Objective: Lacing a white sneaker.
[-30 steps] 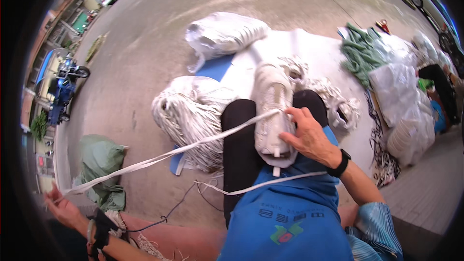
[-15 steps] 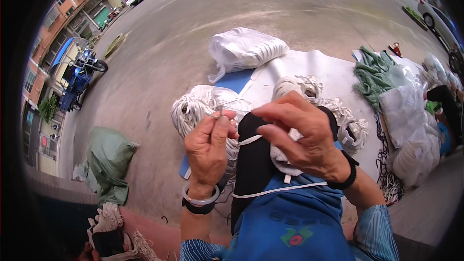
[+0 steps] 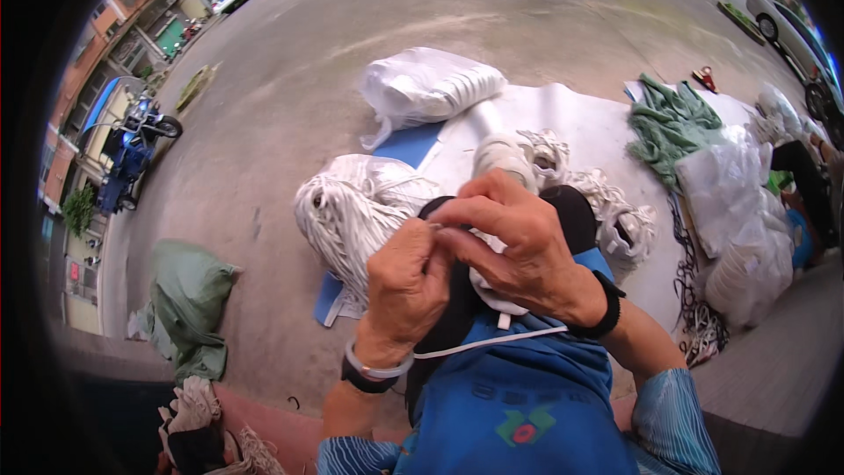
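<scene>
Over my lap, my left hand point(image 3: 406, 286) is closed in a pinch, thumb against the curled forefinger. The fingertips of my right hand point(image 3: 523, 242) come together with it, also pinched. Whatever small thing lies between them is too hidden to name. Beneath my right hand a white shoe point(image 3: 497, 301) rests on my lap, mostly covered by the hand. A flat white shoelace point(image 3: 492, 343) runs across my blue apron point(image 3: 536, 396). Beside my left hand, on the ground, lies a large bundle of white laces point(image 3: 338, 229).
Several white shoes point(image 3: 629, 233) stand on a white sheet point(image 3: 576, 114) beyond my knees. A plastic-wrapped white pack point(image 3: 431, 84) lies at its far edge. At right are a green mesh cloth point(image 3: 673, 119) and clear bags point(image 3: 725, 193); at left, a green sack point(image 3: 186, 299).
My hands have come together: the right fingertips moved left to meet the left ones, and the left hand turned with its back up. The view has shifted slightly.
</scene>
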A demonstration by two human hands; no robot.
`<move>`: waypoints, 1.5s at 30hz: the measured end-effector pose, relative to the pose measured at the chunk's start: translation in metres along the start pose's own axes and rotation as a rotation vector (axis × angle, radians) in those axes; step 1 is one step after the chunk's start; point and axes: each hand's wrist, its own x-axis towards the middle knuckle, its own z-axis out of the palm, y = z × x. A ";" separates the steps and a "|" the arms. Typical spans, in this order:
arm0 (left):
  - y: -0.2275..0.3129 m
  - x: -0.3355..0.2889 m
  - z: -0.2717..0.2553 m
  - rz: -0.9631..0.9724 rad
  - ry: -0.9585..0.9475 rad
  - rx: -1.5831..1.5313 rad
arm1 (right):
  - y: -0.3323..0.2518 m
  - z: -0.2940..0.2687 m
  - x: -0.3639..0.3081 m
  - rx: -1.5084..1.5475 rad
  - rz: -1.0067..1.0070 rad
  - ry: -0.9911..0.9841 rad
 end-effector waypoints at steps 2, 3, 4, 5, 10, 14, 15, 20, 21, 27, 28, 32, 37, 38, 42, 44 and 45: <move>-0.001 -0.001 0.004 -0.011 0.015 0.023 | -0.001 -0.001 0.001 -0.025 0.027 -0.025; -0.002 -0.001 0.006 -0.016 0.023 -0.054 | -0.003 -0.002 0.004 0.012 0.042 0.013; -0.004 0.000 0.006 -0.030 0.012 -0.111 | -0.007 -0.002 0.008 0.038 0.080 0.003; -0.005 0.000 0.006 -0.153 -0.014 -0.278 | -0.011 -0.002 0.012 0.068 0.109 0.030; -0.009 -0.007 0.007 -0.477 -0.115 -0.829 | -0.017 -0.009 0.016 0.297 0.478 0.062; -0.031 -0.019 -0.018 -0.235 0.035 -0.263 | 0.009 -0.069 -0.019 1.025 0.676 0.208; -0.046 -0.016 -0.037 -0.008 0.141 0.135 | 0.014 -0.106 -0.031 0.852 0.596 0.268; -0.109 -0.045 -0.175 -0.283 0.719 -0.293 | 0.010 -0.346 -0.112 0.599 0.348 0.870; -0.114 -0.054 -0.195 -0.280 0.785 -0.230 | 0.007 -0.384 -0.135 0.509 0.326 1.028; -0.122 -0.043 -0.159 -0.268 0.654 -0.236 | 0.022 -0.401 -0.213 -0.195 0.276 1.303; -0.118 -0.031 -0.139 -0.338 0.577 -0.270 | 0.034 -0.374 -0.205 -0.232 0.379 1.128; -0.098 -0.019 -0.021 -0.416 0.103 -0.305 | 0.072 -0.226 -0.154 0.002 0.655 0.663; -0.082 -0.008 0.066 -0.441 -0.245 -0.219 | 0.075 -0.087 -0.102 -0.315 0.435 0.024; -0.080 -0.007 0.072 -0.454 -0.288 -0.183 | 0.079 -0.071 -0.094 -0.375 0.406 -0.031; -0.080 -0.002 0.075 -0.425 -0.393 -0.097 | 0.094 -0.043 -0.089 -0.431 0.493 -0.185; -0.083 0.000 0.073 -0.464 -0.426 -0.121 | 0.102 -0.037 -0.091 -0.394 0.483 -0.199; -0.086 0.001 0.073 -0.475 -0.443 -0.141 | 0.107 -0.035 -0.090 -0.384 0.468 -0.201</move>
